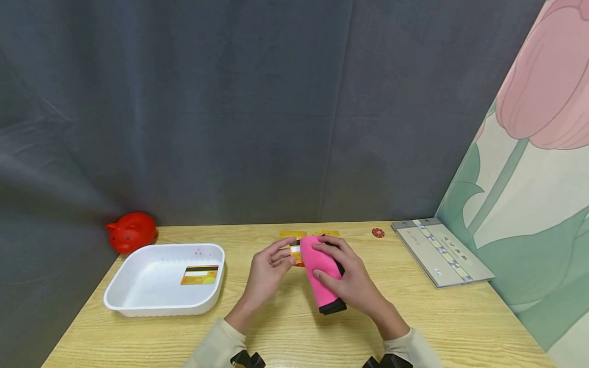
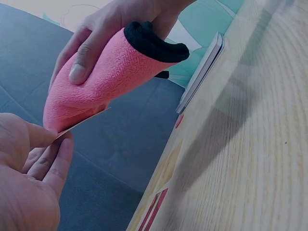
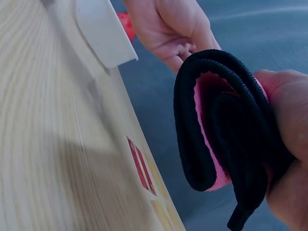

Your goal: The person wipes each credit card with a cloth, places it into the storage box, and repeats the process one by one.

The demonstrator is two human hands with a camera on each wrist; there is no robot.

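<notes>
My right hand (image 1: 347, 273) grips a folded pink cloth with black edging (image 1: 318, 271), held up above the table. The right wrist view shows the end of the cloth (image 3: 236, 130), its layers folded over one another. Between thumb and fingers, my left hand (image 1: 269, 268) pinches a gold card with a dark stripe (image 1: 295, 251). That card touches the cloth's left side; in the left wrist view it appears edge-on as a thin line (image 2: 82, 123) against the pink fabric. Part of the card is hidden by the cloth and my fingers.
A white basin (image 1: 156, 301) on the left has a gold card (image 1: 200, 275) in it. Behind it stands a red piggy bank (image 1: 133, 232). Gold cards (image 1: 325, 233) and a red-striped card (image 2: 154, 209) lie at the back, near a red chip (image 1: 378, 232) and a grey folder (image 1: 442, 253).
</notes>
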